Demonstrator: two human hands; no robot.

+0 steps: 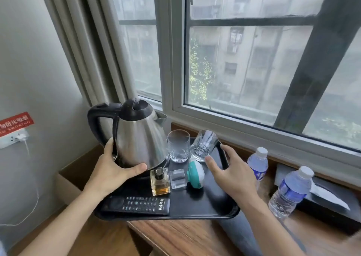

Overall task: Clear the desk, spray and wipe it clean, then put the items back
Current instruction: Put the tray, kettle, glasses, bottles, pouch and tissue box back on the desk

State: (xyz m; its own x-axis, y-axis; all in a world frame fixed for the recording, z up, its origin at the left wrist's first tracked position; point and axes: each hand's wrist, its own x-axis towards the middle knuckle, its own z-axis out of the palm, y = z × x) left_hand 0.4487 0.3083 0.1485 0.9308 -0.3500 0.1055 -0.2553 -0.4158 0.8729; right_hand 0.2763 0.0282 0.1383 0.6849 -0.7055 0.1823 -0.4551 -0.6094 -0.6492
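Loaded tray [214, 210] on desk [175, 236] by the window. Left hand [115, 169] wrapped round kettle [138, 136] base — spout pointing right toward the window, long axis upright. Right hand [232, 175] spread, holding nothing, near tilted glass [204, 148]. Best to steady that glass first — then lift kettle straight up.

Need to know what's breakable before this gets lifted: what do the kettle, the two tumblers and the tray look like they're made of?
The cone-shaped silver kettle looks like brushed stainless steel with soft streaky reflections; its handle and lid are matte black, probably plastic. The two clear tumblers look like glass, see-through with thick bases. The flat black tray is smooth and semi-glossy, likely plastic.
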